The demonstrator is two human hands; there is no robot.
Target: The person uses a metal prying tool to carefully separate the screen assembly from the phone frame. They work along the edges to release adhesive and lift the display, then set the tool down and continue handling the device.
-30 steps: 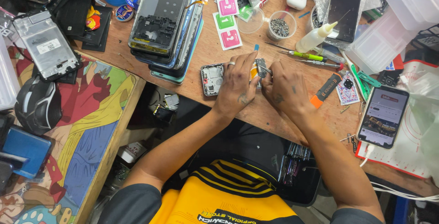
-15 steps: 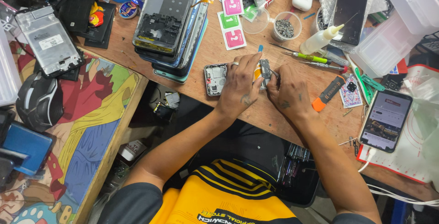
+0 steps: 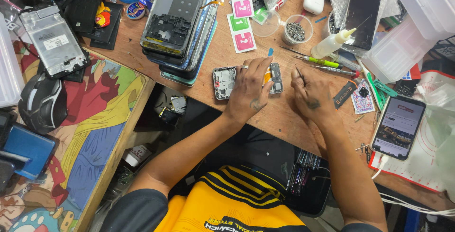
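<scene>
Little moved since earlier frame: both hands kept over opened phone (image 3: 226, 81), view shifted slightly. Wooden workbench (image 3: 279, 113) shown, cluttered. Stack of phone frames (image 3: 180, 23) placed at 10 o'clock from opened phone. Lit phone (image 3: 398, 127) lain at 4 o'clock, well apart. Left hand (image 3: 250, 90) pressed flat on opened phone, fingers narrow, orange-tipped piece partly covered. Right hand (image 3: 313, 94) closed on thin metal tool (image 3: 298, 73), just beside phone at 3 o'clock. Glue bottle (image 3: 332, 43) and screw cup (image 3: 297, 31) seen at 1 o'clock.
</scene>
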